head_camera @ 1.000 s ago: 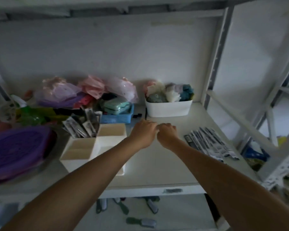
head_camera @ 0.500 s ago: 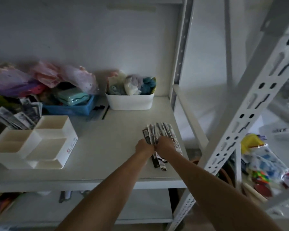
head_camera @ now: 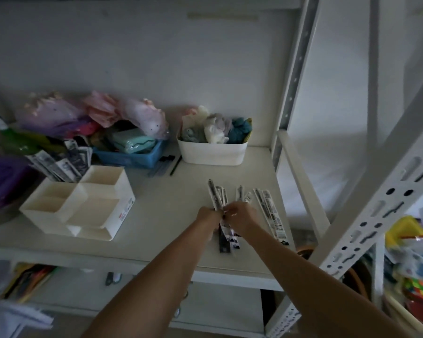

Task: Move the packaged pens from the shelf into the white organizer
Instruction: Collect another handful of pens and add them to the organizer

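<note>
Several packaged pens (head_camera: pixel 217 197) lie fanned out on the right part of the white shelf (head_camera: pixel 161 215). My left hand (head_camera: pixel 208 218) and my right hand (head_camera: pixel 242 217) meet over the middle of the pile, both closed around a bundle of packs whose ends stick out above and below the fingers. Two more packs (head_camera: pixel 270 212) lie apart to the right, untouched. The white organizer (head_camera: pixel 81 202) stands at the left of the shelf. Its back-left compartment holds several packaged pens (head_camera: pixel 62 163); the other compartments look empty.
A white bin of cloth items (head_camera: pixel 211 152) stands at the back, a blue tray (head_camera: pixel 130 158) beside it, loose dark pens (head_camera: pixel 166 164) between them. Plastic-wrapped goods pile at the back left. A slanted shelf upright (head_camera: pixel 366 191) crosses on the right.
My hands have spread the pile and closed on a bundle of packs. The view has shifted back left, so the organizer shows in full again.
</note>
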